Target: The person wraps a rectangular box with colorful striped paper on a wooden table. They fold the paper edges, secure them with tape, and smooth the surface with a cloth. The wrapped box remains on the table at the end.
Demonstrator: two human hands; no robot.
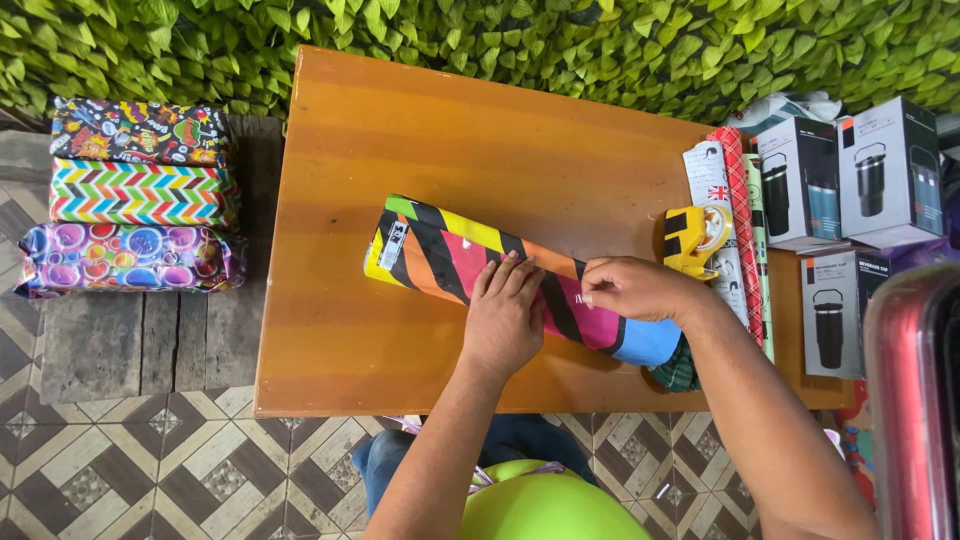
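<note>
striped wrapped parcel point(510, 275) — lies mid-worktop point(400, 150), slanting toward the near right corner. left hand point(505, 315) flat, fingers together, pressing the paper; right hand point(635, 290) pinched on the seam. best kept taut while sealing — yellow tape dispenser point(692, 240) sits near the right edge.

The left hand point(505, 315) lies flat over the middle of the striped wrapped package point(480, 260), hiding the paper seam beneath it, and what the right hand's point(630, 290) fingers pinch there is too small to tell. The red cylinder point(915, 400) is blurred and cut off by the right edge, while a green checked item point(678, 370) shows only partly behind the package's blue end.
</note>
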